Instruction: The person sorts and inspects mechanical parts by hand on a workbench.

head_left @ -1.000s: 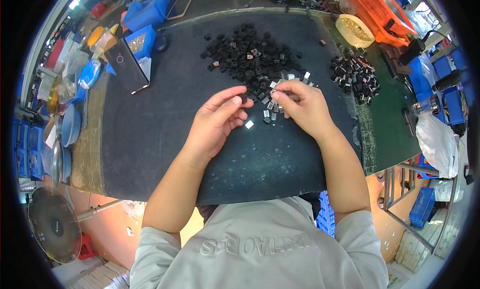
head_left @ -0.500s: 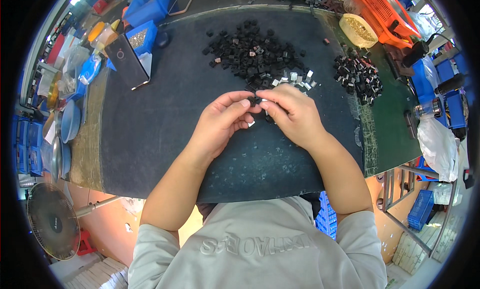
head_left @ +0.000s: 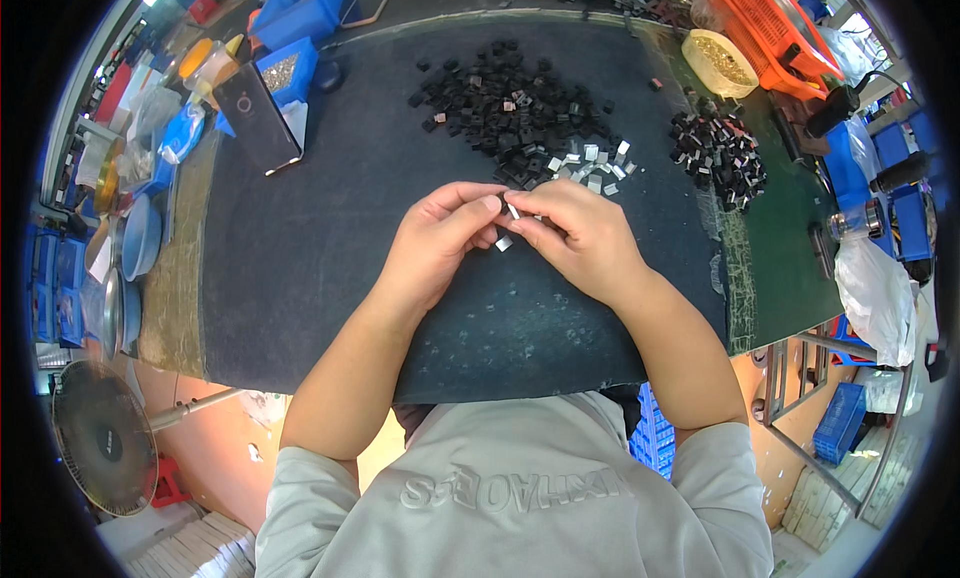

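Note:
Over the dark mat, my left hand (head_left: 440,236) is closed in a pinch on a small black plastic part, mostly hidden by the fingers. My right hand (head_left: 585,233) pinches a small silver metal clip (head_left: 514,212) against that part, fingertips nearly touching those of the left. Just below the left fingertips shows another silver clip (head_left: 503,244); whether it lies on the mat or is held, I cannot tell. Beyond the hands spreads a heap of loose black plastic parts (head_left: 510,113), with several silver clips (head_left: 592,161) at its near right edge.
On the right lies a second pile of black parts with shiny bits (head_left: 718,156). Behind it stand a yellow tub (head_left: 722,66) and an orange basket (head_left: 765,33). A phone (head_left: 255,118) leans at the left by blue bins (head_left: 290,68). A fan (head_left: 104,438) stands lower left.
My right fingers have shifted slightly left and closed in on the left fingertips. The silver clip between them now stands tilted, and the black part is more covered.

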Available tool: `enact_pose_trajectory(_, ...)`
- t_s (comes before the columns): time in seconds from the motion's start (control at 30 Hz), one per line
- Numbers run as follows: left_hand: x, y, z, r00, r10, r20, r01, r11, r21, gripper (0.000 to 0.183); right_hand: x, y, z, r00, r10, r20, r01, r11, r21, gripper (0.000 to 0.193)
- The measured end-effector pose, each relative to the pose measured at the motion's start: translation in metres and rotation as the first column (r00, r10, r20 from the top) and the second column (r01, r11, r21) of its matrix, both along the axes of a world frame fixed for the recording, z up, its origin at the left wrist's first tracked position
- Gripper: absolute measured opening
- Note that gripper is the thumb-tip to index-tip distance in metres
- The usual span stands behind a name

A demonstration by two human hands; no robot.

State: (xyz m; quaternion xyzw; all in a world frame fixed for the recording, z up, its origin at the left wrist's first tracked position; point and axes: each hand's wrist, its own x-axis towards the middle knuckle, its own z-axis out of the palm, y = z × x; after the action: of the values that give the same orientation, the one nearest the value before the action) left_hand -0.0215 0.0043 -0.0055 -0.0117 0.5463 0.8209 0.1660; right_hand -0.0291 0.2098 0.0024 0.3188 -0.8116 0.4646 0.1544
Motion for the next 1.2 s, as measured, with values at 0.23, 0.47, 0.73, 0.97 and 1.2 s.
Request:
enact_pose_trajectory(0.23, 0.003, 0.002, 0.006, 0.999, -0.025, -0.035, 0.020, 0.987, -0.157, 0.021, -0.004, 0.002, -0.009, 0.999, 0.025, -0.024, -0.026, 1.000, -0.014, 0.022)
enact_pose_trajectory(0.47, 0.003, 0.001, 0.002, 0.999, -0.044, -0.032, 0.042, 0.997, -0.058, 0.046, -0.004, 0.006, -0.009, 0.960, 0.084, 0.268, -0.055, 0.992, -0.113, 0.023)
enact_pose_trajectory(0.73, 0.008, 0.007, -0.009, 0.935, -0.029, -0.354, -0.130, 0.900, -0.416, 0.034, -0.020, 0.034, 0.009, 0.964, -0.186, 0.188, 0.188, 0.982, 0.007, 0.024)
enact_pose_trajectory(0.97, 0.008, 0.029, 0.003, 0.629, -0.479, -0.612, -0.357, 0.521, -0.775, 0.021, -0.066, 0.150, 0.006, 0.475, -0.876, 0.089, 0.860, 0.483, 0.162, 0.043)
enact_pose_trajectory(1.2, 0.004, 0.017, -0.011, 0.779, -0.258, -0.572, -0.276, 0.679, -0.681, 0.022, -0.030, 0.097, 0.028, 0.867, -0.304, 0.394, 0.179, 0.930, 0.322, 0.025)
